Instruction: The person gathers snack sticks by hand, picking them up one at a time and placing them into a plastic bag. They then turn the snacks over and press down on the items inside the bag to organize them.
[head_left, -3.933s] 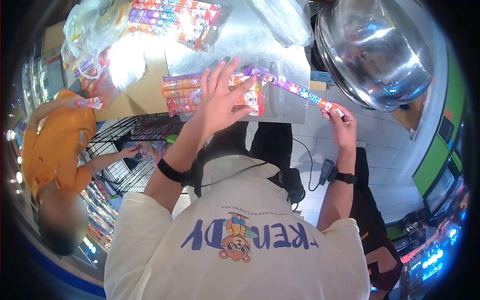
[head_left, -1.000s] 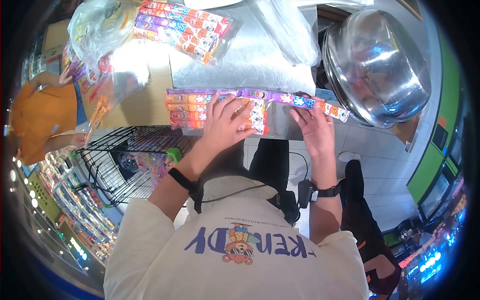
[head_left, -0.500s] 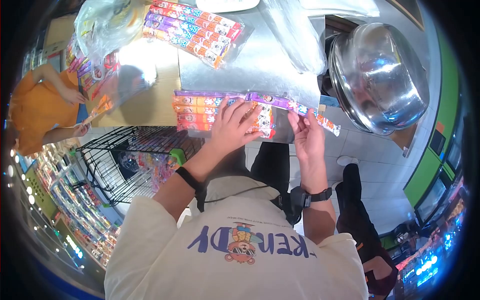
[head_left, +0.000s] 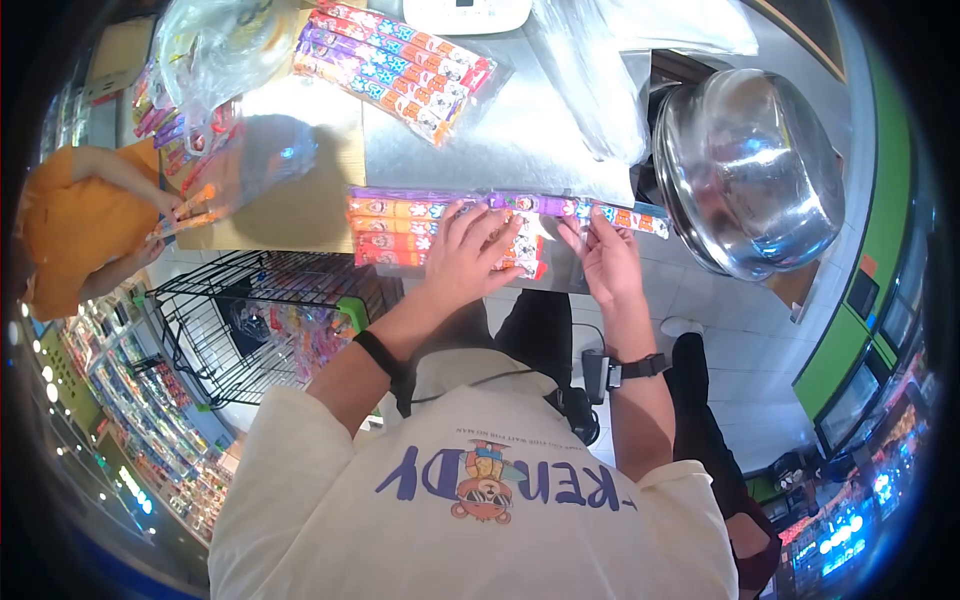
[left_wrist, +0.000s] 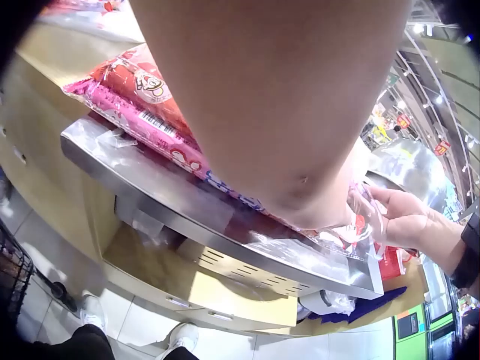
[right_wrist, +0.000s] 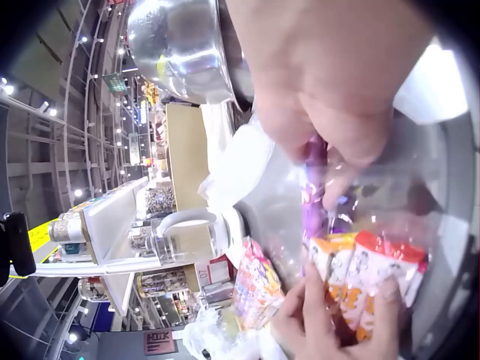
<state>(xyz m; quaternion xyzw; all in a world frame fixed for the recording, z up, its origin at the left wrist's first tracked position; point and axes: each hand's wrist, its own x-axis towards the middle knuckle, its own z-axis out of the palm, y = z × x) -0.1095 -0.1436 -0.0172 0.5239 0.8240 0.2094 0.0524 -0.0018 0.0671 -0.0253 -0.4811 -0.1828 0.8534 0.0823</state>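
A row of wrapped sticks, orange and red, lies side by side at the counter's near edge. Across its top my left hand rests with fingers spread, pressing on the packs; the right wrist view shows its fingertips on their white ends. My right hand pinches a purple wrapped stick between thumb and fingers. That stick lies along the row's far side, its white-and-orange end extending right past the hand. Clear plastic film shows under and around the sticks in the right wrist view.
Another bundle of sticks lies further back. Clear plastic bags and stacked steel bowls are at the right. A person in orange handles sticks at the left, above a black wire basket.
The purple stick, slanted in my right hand at first, has come down along the row's far side. My right hand has shifted left along it. My left hand has lowered onto the packs.
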